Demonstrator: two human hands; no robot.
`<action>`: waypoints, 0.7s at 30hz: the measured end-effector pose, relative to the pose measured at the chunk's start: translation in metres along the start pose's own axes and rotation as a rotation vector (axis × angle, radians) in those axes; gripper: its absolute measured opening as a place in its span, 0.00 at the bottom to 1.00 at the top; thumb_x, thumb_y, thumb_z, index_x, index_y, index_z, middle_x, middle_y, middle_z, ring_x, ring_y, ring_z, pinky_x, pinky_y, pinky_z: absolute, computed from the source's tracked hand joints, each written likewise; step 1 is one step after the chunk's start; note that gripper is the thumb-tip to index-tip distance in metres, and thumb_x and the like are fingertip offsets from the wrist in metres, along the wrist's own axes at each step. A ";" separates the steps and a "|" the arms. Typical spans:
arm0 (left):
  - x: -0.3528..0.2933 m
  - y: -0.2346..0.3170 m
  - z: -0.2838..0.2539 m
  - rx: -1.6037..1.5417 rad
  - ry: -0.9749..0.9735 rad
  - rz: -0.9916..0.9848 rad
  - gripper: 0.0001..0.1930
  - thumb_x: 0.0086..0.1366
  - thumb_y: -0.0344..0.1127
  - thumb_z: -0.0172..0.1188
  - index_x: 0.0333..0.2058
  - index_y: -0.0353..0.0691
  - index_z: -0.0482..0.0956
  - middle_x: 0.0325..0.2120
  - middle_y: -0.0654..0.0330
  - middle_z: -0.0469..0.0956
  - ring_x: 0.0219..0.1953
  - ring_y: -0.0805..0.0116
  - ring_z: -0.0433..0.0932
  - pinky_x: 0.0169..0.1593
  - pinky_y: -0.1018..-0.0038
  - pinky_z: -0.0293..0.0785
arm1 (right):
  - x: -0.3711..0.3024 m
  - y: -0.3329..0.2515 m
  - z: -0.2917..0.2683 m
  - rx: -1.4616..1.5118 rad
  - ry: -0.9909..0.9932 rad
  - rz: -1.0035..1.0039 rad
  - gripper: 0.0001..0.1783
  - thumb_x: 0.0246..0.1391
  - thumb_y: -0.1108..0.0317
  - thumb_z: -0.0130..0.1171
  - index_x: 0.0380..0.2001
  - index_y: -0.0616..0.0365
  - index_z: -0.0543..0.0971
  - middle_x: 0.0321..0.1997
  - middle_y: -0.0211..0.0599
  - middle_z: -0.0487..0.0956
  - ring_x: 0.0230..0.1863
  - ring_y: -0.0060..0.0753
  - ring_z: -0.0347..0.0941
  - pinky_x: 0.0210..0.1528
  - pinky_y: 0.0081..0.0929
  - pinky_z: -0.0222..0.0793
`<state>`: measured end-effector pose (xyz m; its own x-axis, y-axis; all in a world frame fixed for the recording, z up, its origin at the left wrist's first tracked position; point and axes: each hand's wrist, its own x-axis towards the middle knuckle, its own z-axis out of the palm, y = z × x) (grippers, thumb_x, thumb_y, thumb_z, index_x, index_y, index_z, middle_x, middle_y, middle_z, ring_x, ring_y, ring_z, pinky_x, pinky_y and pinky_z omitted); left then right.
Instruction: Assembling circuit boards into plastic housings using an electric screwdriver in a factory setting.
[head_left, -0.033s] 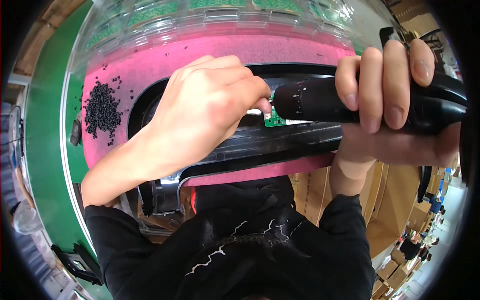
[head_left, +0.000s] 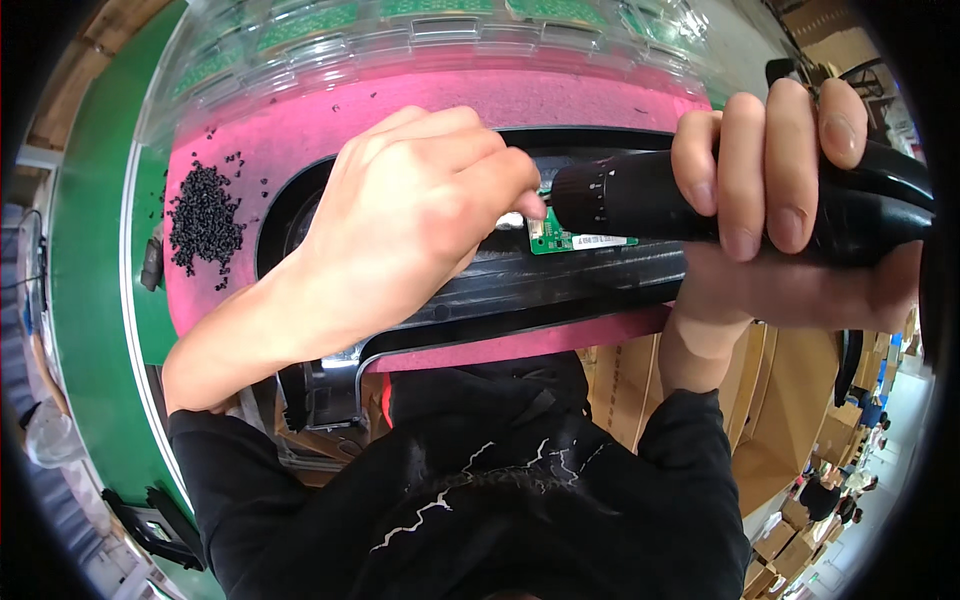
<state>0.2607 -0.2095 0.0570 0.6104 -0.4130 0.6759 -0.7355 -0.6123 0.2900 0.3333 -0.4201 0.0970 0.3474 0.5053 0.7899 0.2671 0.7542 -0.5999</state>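
My right hand (head_left: 765, 185) is wrapped round a black electric screwdriver (head_left: 640, 200), whose ringed nose points left. Just left of that nose, my left hand (head_left: 425, 195) is closed in a pinch; whatever its fingertips hold is hidden or too small to name. Below the screwdriver's nose, a small green circuit board (head_left: 543, 243) with a white label and a pale connector lies in a long black plastic housing (head_left: 480, 325). The fingers and the tool cover the board's upper part, and the bit's end cannot be made out.
A heap of small black screws (head_left: 203, 222) lies left on the pink mat (head_left: 290, 120), with several scattered around it. Clear plastic trays (head_left: 440, 35) of green boards stand at the back. A cardboard box (head_left: 790, 420) is at lower right; people are in the far right background.
The screwdriver's nose has shifted slightly up and right, so more of the board's white label shows. My left hand stays pinched almost in the same place.
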 end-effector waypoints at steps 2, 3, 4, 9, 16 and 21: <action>0.000 -0.001 -0.001 0.108 0.026 -0.003 0.09 0.48 0.19 0.66 0.30 0.32 0.78 0.23 0.55 0.77 0.27 0.58 0.77 0.31 0.67 0.72 | 0.000 -0.001 -0.001 -0.098 0.004 0.026 0.37 0.50 0.33 0.58 0.45 0.57 0.70 0.23 0.22 0.70 0.20 0.18 0.65 0.29 0.21 0.62; 0.001 -0.005 -0.001 0.136 0.037 -0.010 0.08 0.50 0.20 0.66 0.31 0.32 0.77 0.23 0.54 0.76 0.27 0.56 0.77 0.31 0.66 0.72 | 0.000 -0.004 -0.003 -0.189 -0.007 0.064 0.39 0.52 0.31 0.54 0.45 0.58 0.71 0.23 0.23 0.70 0.20 0.18 0.63 0.29 0.23 0.61; 0.001 -0.007 -0.001 0.170 0.049 -0.023 0.08 0.52 0.21 0.65 0.31 0.32 0.76 0.24 0.53 0.76 0.27 0.54 0.77 0.31 0.65 0.72 | 0.000 0.002 -0.007 -0.209 -0.002 0.050 0.38 0.52 0.31 0.54 0.45 0.59 0.71 0.23 0.23 0.69 0.19 0.18 0.63 0.28 0.23 0.61; -0.003 -0.009 0.004 -0.013 -0.137 -0.221 0.07 0.59 0.29 0.63 0.34 0.32 0.75 0.27 0.49 0.76 0.30 0.47 0.77 0.33 0.61 0.73 | 0.001 0.025 0.003 -0.241 0.169 0.046 0.36 0.55 0.34 0.50 0.40 0.62 0.71 0.19 0.26 0.68 0.17 0.20 0.61 0.26 0.23 0.59; -0.006 -0.009 0.006 -0.096 -0.343 -0.300 0.09 0.61 0.33 0.62 0.35 0.33 0.76 0.30 0.52 0.78 0.36 0.48 0.78 0.39 0.60 0.74 | 0.002 0.028 0.002 -0.211 0.177 0.088 0.35 0.56 0.34 0.49 0.39 0.62 0.71 0.18 0.26 0.67 0.15 0.21 0.60 0.24 0.24 0.58; -0.010 -0.009 0.009 -0.146 -0.396 -0.210 0.10 0.60 0.36 0.62 0.34 0.33 0.77 0.41 0.56 0.78 0.45 0.53 0.76 0.47 0.61 0.74 | 0.000 0.030 -0.003 -0.260 0.199 0.141 0.34 0.57 0.34 0.48 0.39 0.61 0.71 0.18 0.26 0.66 0.15 0.21 0.59 0.25 0.24 0.57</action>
<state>0.2639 -0.2057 0.0412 0.7946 -0.5334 0.2901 -0.6007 -0.6208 0.5037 0.3439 -0.3982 0.0785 0.5587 0.4859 0.6721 0.4149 0.5380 -0.7338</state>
